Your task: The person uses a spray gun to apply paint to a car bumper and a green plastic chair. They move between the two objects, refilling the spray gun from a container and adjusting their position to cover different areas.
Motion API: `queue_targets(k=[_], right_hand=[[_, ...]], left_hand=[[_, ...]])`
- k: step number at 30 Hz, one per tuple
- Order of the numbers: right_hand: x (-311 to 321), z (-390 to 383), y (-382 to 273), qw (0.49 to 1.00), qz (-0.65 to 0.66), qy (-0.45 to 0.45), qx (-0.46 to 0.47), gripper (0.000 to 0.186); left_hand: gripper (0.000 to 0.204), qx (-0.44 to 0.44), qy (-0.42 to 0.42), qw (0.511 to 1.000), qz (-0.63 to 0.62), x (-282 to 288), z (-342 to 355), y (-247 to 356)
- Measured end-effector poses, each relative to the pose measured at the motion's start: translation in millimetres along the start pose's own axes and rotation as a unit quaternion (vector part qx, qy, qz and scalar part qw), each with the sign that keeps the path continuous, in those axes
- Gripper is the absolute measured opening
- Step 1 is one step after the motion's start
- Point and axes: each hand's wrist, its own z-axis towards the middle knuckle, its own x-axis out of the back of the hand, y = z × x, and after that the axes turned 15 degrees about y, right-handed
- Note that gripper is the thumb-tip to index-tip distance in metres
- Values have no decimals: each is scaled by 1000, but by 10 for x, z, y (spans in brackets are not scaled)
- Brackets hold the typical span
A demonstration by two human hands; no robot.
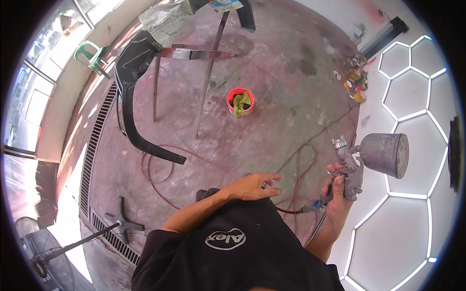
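On the right, my right hand (339,201) is wrapped round the handle of a grey, paint-stained spray gun (350,167). The gun's large cup (383,154) sticks out to the right. At its handle end a blue-and-metal fitting (314,206) joins a red air hose (286,210). My left hand (257,186) hovers before my dark shirt, thumb and fingers apart and loosely bent. A small dark patch shows between them, too small to make out. Farther off at the left, a black curved car bumper (127,104) rests on a metal stand (208,80).
Red hose loops (158,179) lie across the stained floor. A pink-red bucket (241,103) with a green cloth stands ahead. At the left are a floor grate (97,145), a fan (36,247) and a green chair (91,57). Several cans (357,80) line the hexagon-lit right wall.
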Motion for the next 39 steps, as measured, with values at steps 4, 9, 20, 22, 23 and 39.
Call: queue_targets(k=[4,9,20,22,23,39], right_hand=[[-205,554,11,999,32,-42,-15,51],[-418,1192,122,998,26,-64,-11,61],[-1772,2744,245,989,38,-132,61,54],[-2102,3040,228,985,31,-156,69,54],[-2266,3180,224,983,30,-171,67,54],[-4560,4690,535,941,25,-338,-16,45]], left_hand=[[61,-102,-11,995,-16,-218,633,623],[44,-119,-10,983,-137,-325,1295,898],[28,-122,80,958,-248,652,2749,1022],[28,-152,106,951,-249,942,3018,1048],[29,-175,126,945,-244,1084,3140,1049],[27,-178,397,845,-312,2644,4358,1025]])
